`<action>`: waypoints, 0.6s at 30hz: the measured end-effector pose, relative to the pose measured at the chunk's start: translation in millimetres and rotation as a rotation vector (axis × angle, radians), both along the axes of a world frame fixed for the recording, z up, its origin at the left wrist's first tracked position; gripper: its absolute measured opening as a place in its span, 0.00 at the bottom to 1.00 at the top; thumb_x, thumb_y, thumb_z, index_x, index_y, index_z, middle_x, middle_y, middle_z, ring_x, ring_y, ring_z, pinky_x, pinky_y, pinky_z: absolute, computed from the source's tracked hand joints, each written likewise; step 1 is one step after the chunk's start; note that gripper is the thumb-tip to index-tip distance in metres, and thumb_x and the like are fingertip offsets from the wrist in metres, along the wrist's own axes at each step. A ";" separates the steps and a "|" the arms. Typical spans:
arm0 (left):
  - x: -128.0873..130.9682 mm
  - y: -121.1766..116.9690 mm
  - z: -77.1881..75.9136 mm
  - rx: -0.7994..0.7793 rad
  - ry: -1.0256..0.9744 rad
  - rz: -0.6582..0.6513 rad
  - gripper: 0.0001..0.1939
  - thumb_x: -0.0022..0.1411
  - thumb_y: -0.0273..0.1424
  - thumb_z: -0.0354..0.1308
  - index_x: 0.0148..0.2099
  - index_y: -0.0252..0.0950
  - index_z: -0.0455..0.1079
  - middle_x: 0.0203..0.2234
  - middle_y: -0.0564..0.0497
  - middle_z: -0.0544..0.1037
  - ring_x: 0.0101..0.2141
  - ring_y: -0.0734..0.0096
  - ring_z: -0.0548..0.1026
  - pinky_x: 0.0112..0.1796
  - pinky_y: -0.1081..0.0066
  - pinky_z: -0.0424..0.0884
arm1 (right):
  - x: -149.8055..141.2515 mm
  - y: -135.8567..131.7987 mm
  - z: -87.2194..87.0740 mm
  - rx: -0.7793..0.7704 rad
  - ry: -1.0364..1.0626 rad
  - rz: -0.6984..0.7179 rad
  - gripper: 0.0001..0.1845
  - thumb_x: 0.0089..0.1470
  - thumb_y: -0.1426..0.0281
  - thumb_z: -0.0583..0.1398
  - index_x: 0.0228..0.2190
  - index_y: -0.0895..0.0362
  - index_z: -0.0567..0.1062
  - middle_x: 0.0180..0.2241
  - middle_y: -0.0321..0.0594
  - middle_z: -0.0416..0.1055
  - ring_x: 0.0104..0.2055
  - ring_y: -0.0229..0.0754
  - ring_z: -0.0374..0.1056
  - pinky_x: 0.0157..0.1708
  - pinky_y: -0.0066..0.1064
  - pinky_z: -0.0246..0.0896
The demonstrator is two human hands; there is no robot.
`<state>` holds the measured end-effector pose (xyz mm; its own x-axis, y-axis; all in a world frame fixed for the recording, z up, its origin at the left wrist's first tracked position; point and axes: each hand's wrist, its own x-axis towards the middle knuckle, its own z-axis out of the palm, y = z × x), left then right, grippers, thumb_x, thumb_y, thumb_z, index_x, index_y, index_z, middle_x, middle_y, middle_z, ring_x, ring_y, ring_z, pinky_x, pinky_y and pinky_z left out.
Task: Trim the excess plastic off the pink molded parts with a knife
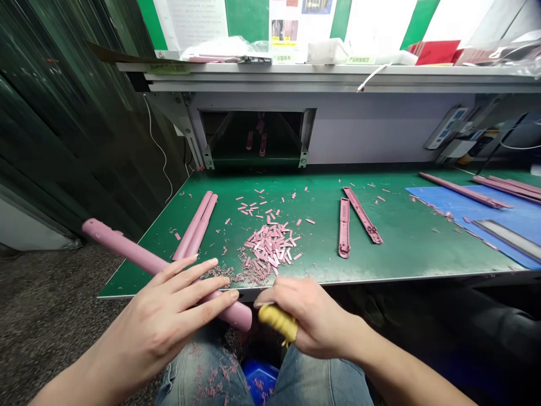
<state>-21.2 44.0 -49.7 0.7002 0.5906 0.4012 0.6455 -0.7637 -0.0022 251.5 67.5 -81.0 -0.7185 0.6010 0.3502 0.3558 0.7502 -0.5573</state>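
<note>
"What's the biggest worry at this desk (393,265)?"

"The long pink tube (127,249). It slants over the near left corner, both ends past the edges, so a loose hold could let it roll or drop."

"How firm is the hold?"

"The left hand (169,310) grasps it, fingers nearly straight, thumb hidden. The right hand (310,313) is curled tight round a yellow grip (279,322), near the tube's end. If that bears a blade, a slip might cut the left hand."

"And the scraps (273,242)?"

"Heaped near the front edge; a knock could spill them."
</note>
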 end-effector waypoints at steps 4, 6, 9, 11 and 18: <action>5.3 4.0 11.4 0.064 0.051 -0.062 0.23 0.65 0.24 0.46 0.58 0.48 0.67 0.51 0.54 0.77 0.59 0.59 0.64 0.60 0.53 0.52 | -18.9 0.7 -12.9 0.346 -0.085 -0.123 0.31 0.53 0.40 0.53 0.29 0.58 0.71 0.22 0.36 0.66 0.23 0.36 0.61 0.21 0.27 0.45; 4.9 6.7 14.2 0.096 0.067 -0.119 0.22 0.65 0.25 0.47 0.58 0.46 0.67 0.50 0.53 0.77 0.58 0.59 0.65 0.60 0.54 0.51 | -23.5 3.2 -16.1 0.439 -0.108 -0.134 0.27 0.58 0.46 0.53 0.25 0.57 0.68 0.21 0.35 0.65 0.22 0.34 0.59 0.20 0.27 0.41; 3.4 6.5 14.5 0.096 0.047 -0.144 0.22 0.66 0.26 0.47 0.60 0.46 0.65 0.50 0.53 0.78 0.56 0.59 0.68 0.60 0.54 0.51 | -23.7 6.2 -16.1 0.484 -0.134 -0.117 0.20 0.64 0.58 0.53 0.25 0.57 0.66 0.22 0.34 0.65 0.22 0.34 0.57 0.21 0.28 0.38; 3.8 2.9 13.4 0.056 0.008 -0.091 0.22 0.67 0.27 0.45 0.60 0.47 0.65 0.49 0.53 0.78 0.54 0.59 0.69 0.60 0.53 0.51 | -22.4 6.8 -14.6 0.494 -0.139 -0.100 0.17 0.64 0.62 0.53 0.25 0.56 0.66 0.22 0.34 0.64 0.22 0.34 0.56 0.21 0.29 0.37; 3.2 -14.7 7.1 -0.005 -0.091 0.008 0.23 0.67 0.28 0.48 0.62 0.48 0.63 0.48 0.53 0.79 0.48 0.61 0.73 0.55 0.60 0.56 | -22.0 3.8 -7.4 0.499 -0.101 -0.088 0.19 0.66 0.65 0.48 0.23 0.56 0.64 0.22 0.34 0.62 0.22 0.36 0.51 0.23 0.32 0.38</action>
